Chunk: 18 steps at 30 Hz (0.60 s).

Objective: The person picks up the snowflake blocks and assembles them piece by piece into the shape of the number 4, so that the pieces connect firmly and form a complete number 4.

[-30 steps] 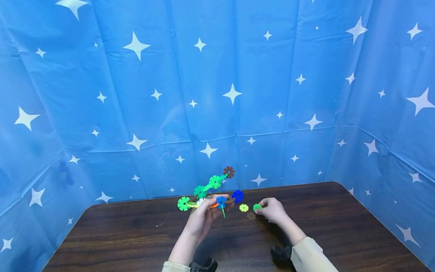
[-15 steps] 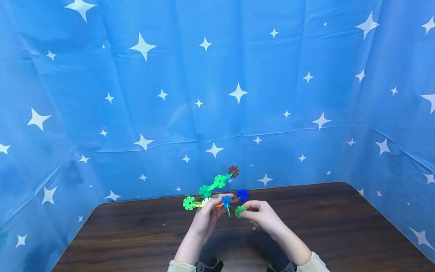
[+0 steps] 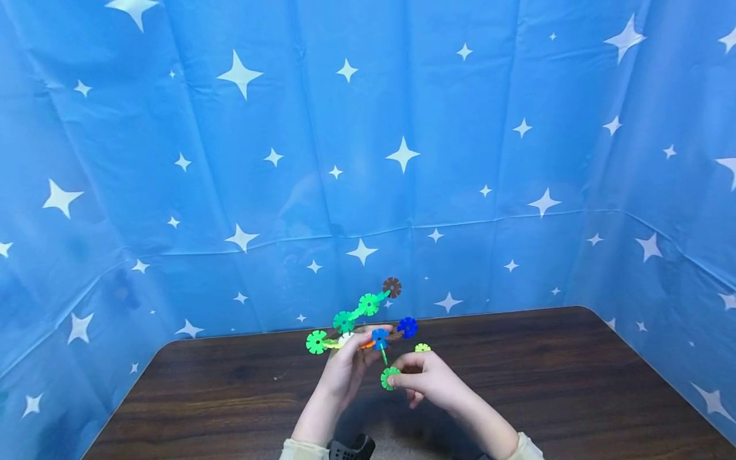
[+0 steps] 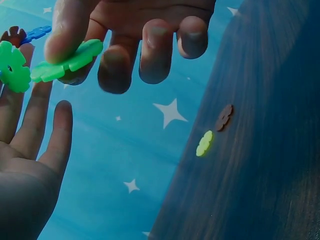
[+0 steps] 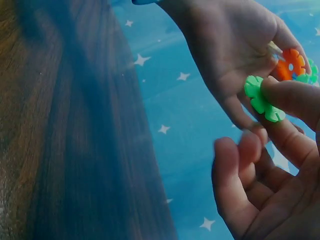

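Observation:
My left hand (image 3: 342,377) holds a branching chain of interlocking plastic flower discs (image 3: 368,305) in green, white, orange, blue and brown. A brown disc (image 3: 392,287) tips the far branch, and a dark blue disc (image 3: 407,328) the right one. From the light blue disc (image 3: 380,338) a green disc, seen edge-on, points downward. Thumb and forefinger of my right hand (image 3: 431,380) pinch a loose-looking green disc (image 4: 72,59) at that lower end. In the left wrist view its edge comes right up to another green disc (image 4: 14,70) of the chain.
On the dark wooden table (image 3: 230,402) beyond my right hand lies a yellow disc (image 4: 204,144), with a brown disc (image 4: 225,117) beside it. A blue star-patterned curtain (image 3: 368,160) stands behind the table and at its sides.
My right hand has picked the green disc up from the table and brought it left and nearer, to the chain's lower green disc. My left hand keeps its grip on the chain.

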Each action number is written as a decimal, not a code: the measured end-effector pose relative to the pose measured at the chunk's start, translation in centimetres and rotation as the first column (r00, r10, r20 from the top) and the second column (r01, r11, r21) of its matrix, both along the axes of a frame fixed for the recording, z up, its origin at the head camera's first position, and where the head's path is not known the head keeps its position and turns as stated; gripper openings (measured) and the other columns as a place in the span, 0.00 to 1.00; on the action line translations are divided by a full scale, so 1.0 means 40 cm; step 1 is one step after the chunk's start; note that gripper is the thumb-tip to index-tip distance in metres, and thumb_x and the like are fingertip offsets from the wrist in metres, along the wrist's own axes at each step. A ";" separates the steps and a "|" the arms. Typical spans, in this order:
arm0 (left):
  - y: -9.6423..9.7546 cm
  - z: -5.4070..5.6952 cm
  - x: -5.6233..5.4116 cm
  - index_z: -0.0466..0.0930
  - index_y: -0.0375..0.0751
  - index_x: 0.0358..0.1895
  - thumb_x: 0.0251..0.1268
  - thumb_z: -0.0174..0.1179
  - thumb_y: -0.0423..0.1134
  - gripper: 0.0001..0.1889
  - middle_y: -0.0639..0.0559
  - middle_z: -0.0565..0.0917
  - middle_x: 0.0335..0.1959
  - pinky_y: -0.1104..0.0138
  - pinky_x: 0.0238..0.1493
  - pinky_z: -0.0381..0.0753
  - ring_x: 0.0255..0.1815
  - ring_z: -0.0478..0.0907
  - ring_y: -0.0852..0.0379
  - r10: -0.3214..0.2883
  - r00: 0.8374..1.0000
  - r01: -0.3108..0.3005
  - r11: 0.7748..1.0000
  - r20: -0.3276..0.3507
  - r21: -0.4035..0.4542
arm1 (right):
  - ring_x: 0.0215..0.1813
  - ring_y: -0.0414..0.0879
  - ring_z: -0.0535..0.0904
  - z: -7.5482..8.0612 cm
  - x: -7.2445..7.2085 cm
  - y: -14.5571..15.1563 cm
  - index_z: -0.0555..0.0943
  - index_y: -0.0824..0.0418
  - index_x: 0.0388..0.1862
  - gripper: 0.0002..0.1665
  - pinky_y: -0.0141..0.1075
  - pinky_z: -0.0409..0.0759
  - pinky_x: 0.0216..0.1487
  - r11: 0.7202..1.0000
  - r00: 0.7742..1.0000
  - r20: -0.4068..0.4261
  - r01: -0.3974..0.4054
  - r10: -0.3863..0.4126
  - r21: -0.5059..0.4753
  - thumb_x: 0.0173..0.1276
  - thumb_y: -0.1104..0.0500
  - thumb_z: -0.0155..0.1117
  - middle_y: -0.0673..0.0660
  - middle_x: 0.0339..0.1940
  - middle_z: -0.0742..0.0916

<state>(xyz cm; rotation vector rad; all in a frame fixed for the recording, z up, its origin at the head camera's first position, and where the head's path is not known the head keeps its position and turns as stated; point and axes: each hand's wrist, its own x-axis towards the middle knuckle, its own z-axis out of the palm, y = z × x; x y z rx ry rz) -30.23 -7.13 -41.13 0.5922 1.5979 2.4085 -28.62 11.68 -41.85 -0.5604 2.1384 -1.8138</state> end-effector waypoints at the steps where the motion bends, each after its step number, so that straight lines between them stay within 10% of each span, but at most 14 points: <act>1: 0.000 0.000 0.000 0.84 0.46 0.48 0.73 0.48 0.43 0.15 0.54 0.82 0.52 0.55 0.61 0.68 0.58 0.76 0.53 0.003 1.000 -0.003 1.000 0.000 0.003 | 0.22 0.41 0.74 0.002 0.001 -0.002 0.82 0.70 0.40 0.13 0.36 0.81 0.24 1.000 1.000 0.010 -0.012 0.012 0.001 0.64 0.59 0.67 0.51 0.25 0.79; 18: -0.015 0.009 -0.001 0.85 0.50 0.46 0.74 0.46 0.42 0.15 0.54 0.83 0.51 0.55 0.62 0.69 0.58 0.77 0.52 -0.001 1.000 0.002 1.000 -0.020 0.022 | 0.21 0.44 0.83 0.051 -0.042 -0.022 0.80 0.70 0.38 0.09 0.41 0.84 0.26 0.976 0.976 0.027 -0.216 0.215 0.005 0.67 0.62 0.63 0.61 0.28 0.87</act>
